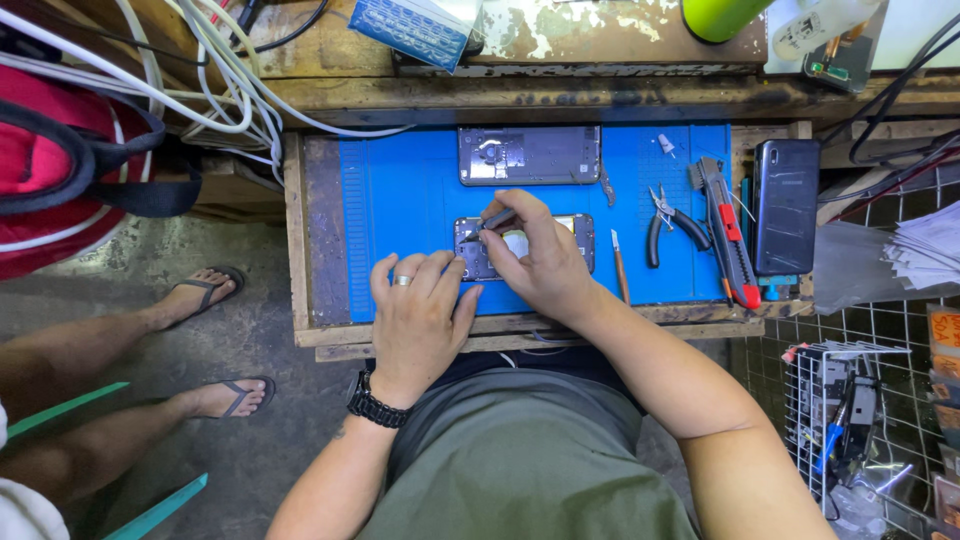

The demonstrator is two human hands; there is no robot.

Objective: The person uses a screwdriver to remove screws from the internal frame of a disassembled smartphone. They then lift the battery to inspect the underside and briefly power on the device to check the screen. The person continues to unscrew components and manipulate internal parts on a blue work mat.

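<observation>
Opened phone (575, 240), a flat dark slab with its back off and pale parts showing inside, lies on the blue ribbed mat (400, 200) directly under both hands, on the worn wooden surface (300, 250). The left hand (418, 320), ring on one finger, lies flat with fingers together, pressing the phone's near end down; the right hand (535, 262) pinches a slim dark tool (490, 222) like a pen, tip down into the phone's interior. Judging from this, the work goes best with the left hand kept firm so the smooth body cannot slide on the mat, and the right hand moving from the fingertips only, tip kept shallow, since the parts inside look thin and easily scratched. Beyond the right hand's fingertips rests a second phone shell (530, 155), grey and matte, with a cutout. Out past the right wrist stands an intact black phone (786, 205), glossy, beside a red-and-grey utility knife (728, 235). Closer in, black-handled pliers (665, 222) with metal jaws lie on the mat, then a thin wooden-handled pick (618, 265) just beside the right hand.
</observation>
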